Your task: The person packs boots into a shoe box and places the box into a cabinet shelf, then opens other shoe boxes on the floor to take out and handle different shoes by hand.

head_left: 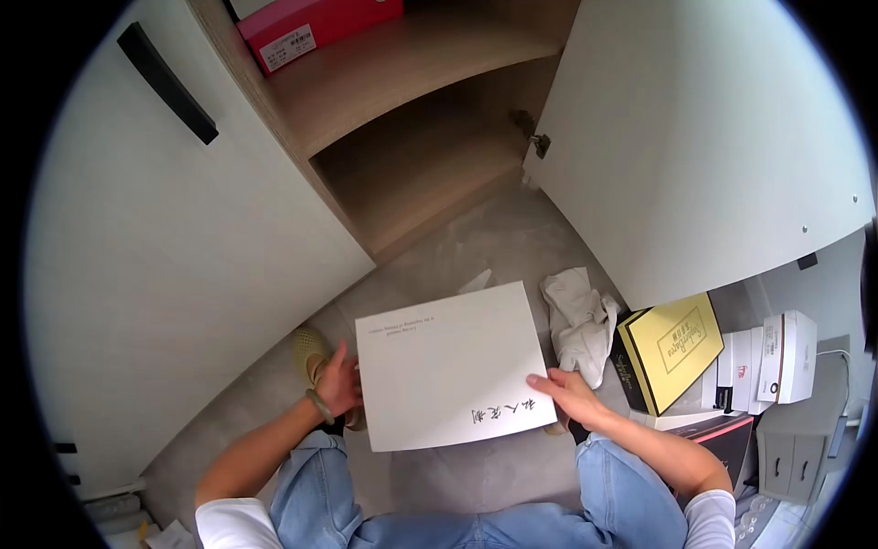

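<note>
A flat white box with black lettering is held level above the floor, between my knees. My left hand, with a band at its wrist, presses against the box's left edge, thumb raised and the other fingers partly hidden. At the lower right corner my right hand grips the box, its thumb on the top face and its fingers underneath, mostly out of sight. A crumpled whitish cloth lies on the floor just beyond my right hand.
Ahead stands a wooden cabinet with its right door swung open. A red box sits on the upper shelf. The left door has a black handle. On the right are a yellow box and several white boxes.
</note>
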`<state>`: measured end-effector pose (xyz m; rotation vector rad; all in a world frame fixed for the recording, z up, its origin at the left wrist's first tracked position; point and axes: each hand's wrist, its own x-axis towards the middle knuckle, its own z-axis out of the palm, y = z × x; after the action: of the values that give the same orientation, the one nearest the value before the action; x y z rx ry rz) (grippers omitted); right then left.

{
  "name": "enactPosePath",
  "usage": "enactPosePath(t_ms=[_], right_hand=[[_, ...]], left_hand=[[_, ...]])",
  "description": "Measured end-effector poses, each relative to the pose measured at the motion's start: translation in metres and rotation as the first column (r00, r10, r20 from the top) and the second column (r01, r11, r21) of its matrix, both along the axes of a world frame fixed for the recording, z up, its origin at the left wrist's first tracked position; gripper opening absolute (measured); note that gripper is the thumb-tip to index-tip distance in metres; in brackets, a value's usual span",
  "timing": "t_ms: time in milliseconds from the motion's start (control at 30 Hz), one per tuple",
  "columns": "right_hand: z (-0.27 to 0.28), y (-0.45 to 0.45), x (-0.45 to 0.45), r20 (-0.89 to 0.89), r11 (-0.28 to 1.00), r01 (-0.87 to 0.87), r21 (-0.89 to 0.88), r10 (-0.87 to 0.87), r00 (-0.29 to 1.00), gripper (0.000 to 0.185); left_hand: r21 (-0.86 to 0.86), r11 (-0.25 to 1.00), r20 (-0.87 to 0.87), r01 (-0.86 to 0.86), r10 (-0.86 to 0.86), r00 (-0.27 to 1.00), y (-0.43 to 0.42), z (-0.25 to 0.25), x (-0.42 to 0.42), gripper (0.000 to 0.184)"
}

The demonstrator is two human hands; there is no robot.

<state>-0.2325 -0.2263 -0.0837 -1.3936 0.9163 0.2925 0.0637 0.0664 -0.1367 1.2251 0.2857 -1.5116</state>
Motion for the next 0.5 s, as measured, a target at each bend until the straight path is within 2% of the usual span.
enactPosePath(t_ms=[67,100,167,233,300,367,400,467,500], right_hand=[[0.008,-0.006,0.009,0.041,0.989,0.074,0.129,-0.080,0.996,0.050],[0.023,-0.013,0.017,-0.021,0.973,0.107,0.204,-0.105,0.994,0.050],[0.025,-0.019,0.035,0.126,0.894,0.250,0.371,-0.316,0.940,0.049],[0.045,-0.031,0.056,0.107,0.803,0.326,0.499,-0.430,0.896,0.049],[0.046,-0.045,0.069,0.166,0.737,0.325,0.593,-0.506,0.846,0.046],[0.035,-0.059,0.079,0.186,0.736,0.309,0.602,-0.506,0.842,0.044],[0.027,-0.066,0.080,0.187,0.737,0.307,0.602,-0.504,0.843,0.044],[0.012,-0.079,0.081,0.244,0.657,0.263,0.707,-0.575,0.781,0.043],[0.019,-0.077,0.084,0.240,0.656,0.265,0.707,-0.575,0.782,0.043]], left_hand=[[-0.240,0.970,0.078,0.051,-0.033,0.996,-0.005,0.006,0.010,0.095],[-0.239,0.970,0.078,0.052,-0.034,0.996,-0.010,0.016,0.014,0.095],[-0.204,0.979,0.193,0.001,0.039,0.980,-0.021,0.045,0.018,0.096],[-0.194,0.981,0.211,0.009,0.033,0.977,-0.029,0.057,0.024,0.097],[-0.240,0.970,0.186,0.023,0.023,0.982,-0.032,0.057,0.029,0.095],[-0.228,0.973,0.164,0.032,0.006,0.986,-0.033,0.051,0.036,0.088],[-0.224,0.974,0.155,-0.035,0.071,0.985,-0.038,0.054,0.033,0.083],[-0.177,0.972,0.191,-0.154,0.188,0.964,-0.049,0.061,0.025,0.074],[-0.175,0.972,0.188,-0.155,0.187,0.964,-0.050,0.061,0.025,0.074]])
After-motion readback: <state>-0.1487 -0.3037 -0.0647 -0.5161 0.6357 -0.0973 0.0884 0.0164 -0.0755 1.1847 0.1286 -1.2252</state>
